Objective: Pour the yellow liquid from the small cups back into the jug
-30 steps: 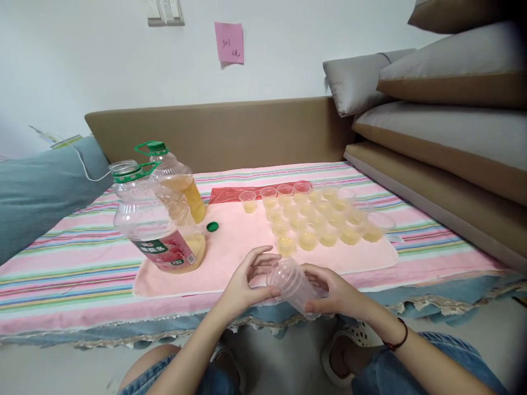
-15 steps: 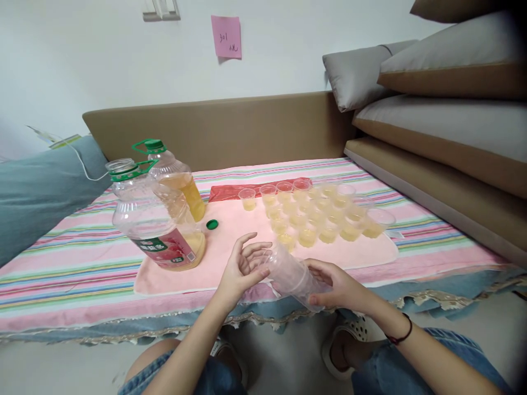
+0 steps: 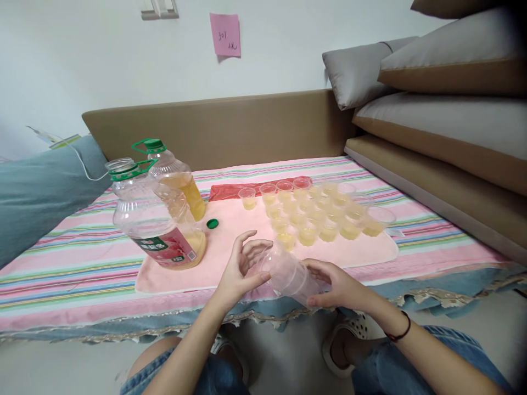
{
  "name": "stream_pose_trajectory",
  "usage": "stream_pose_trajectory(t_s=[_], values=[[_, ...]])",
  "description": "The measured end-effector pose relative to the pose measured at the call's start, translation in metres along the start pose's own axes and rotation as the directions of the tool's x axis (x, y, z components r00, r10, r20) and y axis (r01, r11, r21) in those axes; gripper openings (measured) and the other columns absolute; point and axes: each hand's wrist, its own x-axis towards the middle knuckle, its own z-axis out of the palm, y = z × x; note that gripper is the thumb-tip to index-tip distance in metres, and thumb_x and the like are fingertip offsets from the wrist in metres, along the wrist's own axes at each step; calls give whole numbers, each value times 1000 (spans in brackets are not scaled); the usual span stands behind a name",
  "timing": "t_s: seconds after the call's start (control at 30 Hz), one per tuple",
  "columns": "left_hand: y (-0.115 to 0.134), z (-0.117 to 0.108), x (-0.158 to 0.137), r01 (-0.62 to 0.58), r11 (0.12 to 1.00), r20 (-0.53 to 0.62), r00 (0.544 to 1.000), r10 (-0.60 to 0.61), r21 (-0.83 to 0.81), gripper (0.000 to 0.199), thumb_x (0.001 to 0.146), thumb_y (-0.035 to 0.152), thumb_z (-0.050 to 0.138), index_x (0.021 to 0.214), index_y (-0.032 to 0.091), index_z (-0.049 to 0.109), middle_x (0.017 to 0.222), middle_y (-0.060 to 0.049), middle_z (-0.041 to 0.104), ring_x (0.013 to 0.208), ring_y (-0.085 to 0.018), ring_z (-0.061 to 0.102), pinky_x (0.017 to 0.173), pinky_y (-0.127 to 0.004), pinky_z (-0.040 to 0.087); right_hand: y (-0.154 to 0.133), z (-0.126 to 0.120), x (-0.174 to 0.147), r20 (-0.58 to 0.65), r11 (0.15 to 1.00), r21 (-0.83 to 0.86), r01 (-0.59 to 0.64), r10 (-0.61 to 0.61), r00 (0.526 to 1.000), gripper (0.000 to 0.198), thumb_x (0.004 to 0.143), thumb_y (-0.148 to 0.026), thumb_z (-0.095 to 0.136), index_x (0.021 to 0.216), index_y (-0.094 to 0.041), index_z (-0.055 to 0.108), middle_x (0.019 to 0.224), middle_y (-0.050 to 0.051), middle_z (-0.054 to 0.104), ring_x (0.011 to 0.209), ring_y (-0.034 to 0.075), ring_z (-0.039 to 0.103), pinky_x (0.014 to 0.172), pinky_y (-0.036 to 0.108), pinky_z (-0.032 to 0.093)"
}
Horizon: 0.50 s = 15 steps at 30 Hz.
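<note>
Blue fabric (image 3: pixel 45 192) borders the striped cloth (image 3: pixel 53 271) at left; an open bottle (image 3: pixel 142 216) stands on the pink mat (image 3: pixel 228 224), a capped bottle (image 3: pixel 192 198) behind it. My left hand (image 3: pixel 240 270) curls at the upper end of a tilted stack of clear cups (image 3: pixel 287 275) over the cloth's near edge, whether gripping I cannot tell; my right hand (image 3: pixel 336 283) clasps its lower part. Part-filled cups (image 3: pixel 308 236) stand beyond, and cushions (image 3: pixel 448 123) pile at right.
</note>
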Motion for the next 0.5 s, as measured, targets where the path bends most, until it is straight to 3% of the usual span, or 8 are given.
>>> stream_pose_trajectory(t_s=[0.33,0.5], values=[[29,-8,1,-131,991,-259,958,125,-3,82,63,53,85,131,30,45,123,-11,64,120,-29,61,103,-47,48,2,-4,-2,-28,998,-57,14,-16,999,66,73,-43,87,127,-17,60,129,13,59,123,28,56,107,41,45],[37,-19,3,-141,990,-454,883,119,-14,78,63,55,83,128,32,45,135,-12,58,122,-27,60,101,-42,51,-2,-15,-9,-104,998,-58,27,-33,994,69,70,-42,89,128,-18,60,132,14,59,123,29,57,108,43,46]])
